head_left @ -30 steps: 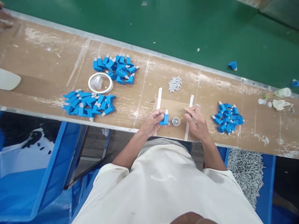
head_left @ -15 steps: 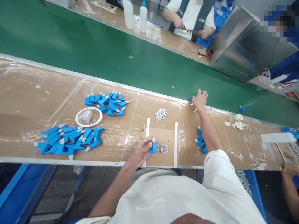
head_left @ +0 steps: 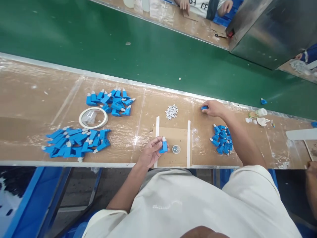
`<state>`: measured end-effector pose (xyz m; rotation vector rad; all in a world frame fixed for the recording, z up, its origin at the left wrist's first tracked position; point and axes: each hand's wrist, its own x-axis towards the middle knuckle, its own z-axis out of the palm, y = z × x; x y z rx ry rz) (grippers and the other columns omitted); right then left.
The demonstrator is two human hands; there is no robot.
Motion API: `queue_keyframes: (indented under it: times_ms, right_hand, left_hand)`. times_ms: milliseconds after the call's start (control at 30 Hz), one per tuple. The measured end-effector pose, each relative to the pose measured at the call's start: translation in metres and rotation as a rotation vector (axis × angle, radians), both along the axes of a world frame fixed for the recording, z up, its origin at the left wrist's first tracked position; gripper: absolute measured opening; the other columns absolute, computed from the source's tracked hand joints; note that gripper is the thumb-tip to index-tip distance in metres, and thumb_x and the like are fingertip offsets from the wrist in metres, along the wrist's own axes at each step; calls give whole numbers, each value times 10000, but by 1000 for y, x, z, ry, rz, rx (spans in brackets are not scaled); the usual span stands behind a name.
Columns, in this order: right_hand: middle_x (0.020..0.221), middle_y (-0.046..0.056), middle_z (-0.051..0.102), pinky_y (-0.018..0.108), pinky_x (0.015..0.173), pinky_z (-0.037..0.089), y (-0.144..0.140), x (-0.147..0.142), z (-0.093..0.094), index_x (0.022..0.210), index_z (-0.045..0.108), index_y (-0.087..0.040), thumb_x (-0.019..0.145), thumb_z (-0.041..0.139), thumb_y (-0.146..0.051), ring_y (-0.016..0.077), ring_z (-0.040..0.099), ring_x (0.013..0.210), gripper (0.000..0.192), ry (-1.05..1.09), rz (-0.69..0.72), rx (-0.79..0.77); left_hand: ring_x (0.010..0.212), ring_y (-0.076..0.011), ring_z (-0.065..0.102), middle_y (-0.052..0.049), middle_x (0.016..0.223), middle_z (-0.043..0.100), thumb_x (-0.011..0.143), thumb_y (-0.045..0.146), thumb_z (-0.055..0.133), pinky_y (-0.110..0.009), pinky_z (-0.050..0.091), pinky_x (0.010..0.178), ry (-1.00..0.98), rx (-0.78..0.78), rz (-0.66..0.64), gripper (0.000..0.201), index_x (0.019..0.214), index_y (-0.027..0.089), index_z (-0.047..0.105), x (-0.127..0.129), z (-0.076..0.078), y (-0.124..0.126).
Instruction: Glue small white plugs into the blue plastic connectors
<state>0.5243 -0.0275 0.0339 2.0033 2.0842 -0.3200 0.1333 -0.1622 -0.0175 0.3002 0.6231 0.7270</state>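
My left hand [head_left: 150,152] is closed around a small blue plastic piece with a white tip [head_left: 164,145], held upright above the cardboard mat [head_left: 170,133]. Just right of that piece sits a small round clear dish [head_left: 176,149] with something shiny inside. Further out, near the belt's edge, my right hand [head_left: 213,108] pinches another blue piece [head_left: 204,107], mostly covered by the fingers. Below my right forearm lies a pile of blue pieces [head_left: 222,139]. A heap of small whitish-grey bits [head_left: 171,112] rests between my hands, beyond the mat.
Two more groups of blue pieces, a far one [head_left: 116,101] and a near one [head_left: 74,142], lie left, beside a tape roll [head_left: 81,121]. The green belt [head_left: 148,56] runs behind the table. A metal box [head_left: 262,33] and a co-worker's hands [head_left: 225,7] are across it.
My right hand was open with spread fingers at the belt's edge; now it is closed on a blue piece over the table. My left hand keeps its piece. The view has shifted.
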Motion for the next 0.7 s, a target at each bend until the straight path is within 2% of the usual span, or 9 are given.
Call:
queue_keyframes:
  times_ms: [100,167,300,367,433,567,700]
  right_hand:
    - [1058,94,765,330,735,481,-19,-12,4,1078,789,-226,759,775,-310,261,666,877,330,-11,71,-9]
    - [1103,114,743,339,726,482,-19,-23,6,1126,775,-222,749,792,-329,264,665,866,392,6,87,37]
    - [1047,133,733,349,797,492,0,-64,1,1071,769,-164,848,662,-214,242,664,870,253,175,204,208]
    - [941,94,741,342,819,495,11,-86,-7,966,771,-172,877,606,-179,220,658,841,188,301,278,204]
    - [892,72,739,338,822,495,18,-103,-16,904,762,-185,903,560,-174,208,648,825,203,378,330,198]
    - [914,97,720,333,803,477,23,-114,-25,916,763,-179,953,498,-197,216,632,831,268,378,411,203]
    - [893,102,673,337,757,422,23,-114,-22,925,768,-183,968,482,-215,227,591,807,291,285,446,158]
  left_hand:
    - [751,-183,732,-36,729,690,646,341,942,-202,555,581,-6,4,3,447,912,136,645,1,-1,1]
    - [759,-185,733,-34,733,692,652,335,939,-204,553,581,-14,6,9,439,915,141,647,1,-2,1]
    - [738,-173,725,-36,759,706,669,333,929,-205,549,577,-20,10,19,428,934,145,651,0,-3,2]
    - [699,-157,716,-28,745,704,659,346,937,-199,550,570,-20,7,26,445,935,141,654,0,-2,2]
    - [674,-149,711,-21,726,699,643,356,948,-196,552,565,-26,3,32,460,924,137,657,0,-1,2]
    - [655,-134,708,-25,747,713,620,357,963,-187,553,561,-44,-9,49,471,911,134,668,2,0,2]
    - [651,-127,706,-29,760,719,625,362,962,-177,543,552,-50,-11,55,471,913,132,668,2,-1,2]
